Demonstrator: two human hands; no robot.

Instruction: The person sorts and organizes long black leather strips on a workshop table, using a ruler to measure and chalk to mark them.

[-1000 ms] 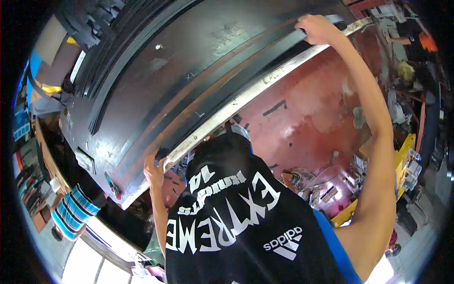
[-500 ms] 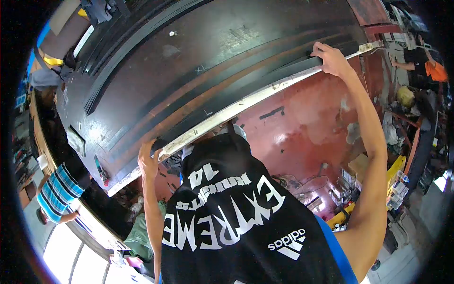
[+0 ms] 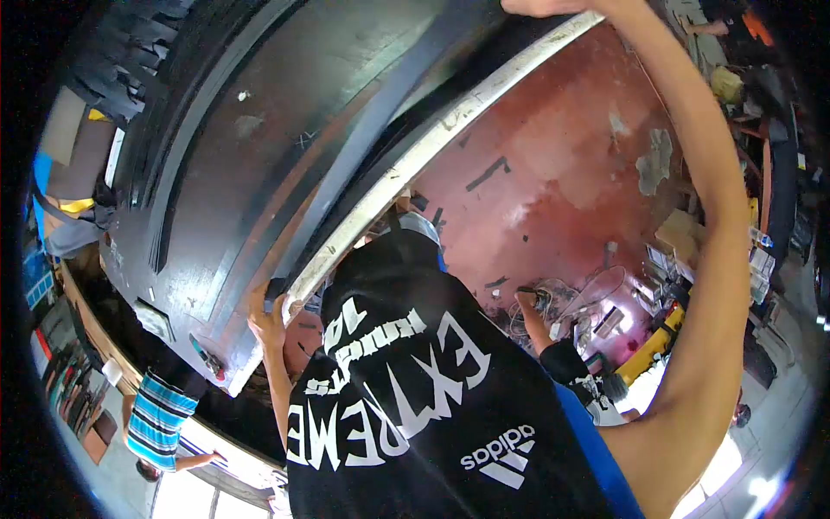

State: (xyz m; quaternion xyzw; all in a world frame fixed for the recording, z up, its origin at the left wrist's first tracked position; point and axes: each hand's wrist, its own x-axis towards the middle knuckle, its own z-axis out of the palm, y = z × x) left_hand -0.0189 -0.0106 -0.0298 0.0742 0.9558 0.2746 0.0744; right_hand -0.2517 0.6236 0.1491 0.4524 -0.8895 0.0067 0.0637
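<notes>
A long, flat black strip point(image 3: 356, 143) lies along the near side of the dark worktable point(image 3: 225, 156), its far part bowed up off the surface. At the strip's near end, my left hand point(image 3: 266, 316) is closed with the thumb and fingers around a dark end beside the table edge. My right hand point(image 3: 553, 7) reaches to the top of the view, partly cut off by the frame, with its fingers closed at the far part of the strip. A pale, worn edge point(image 3: 406, 164) of the table runs beneath both hands.
Stacked black strips point(image 3: 186, 130) lie farther across the table. A small cutting tool point(image 3: 207, 359) and a flat pale block point(image 3: 154, 320) rest near its corner. Scraps point(image 3: 488, 173) litter the red floor point(image 3: 553, 156). A person in a striped shirt point(image 3: 164, 419) is at left.
My right hand has moved up and away along the table edge, and the strip has risen into a bow. My left hand stays at the near end. The view has turned.
</notes>
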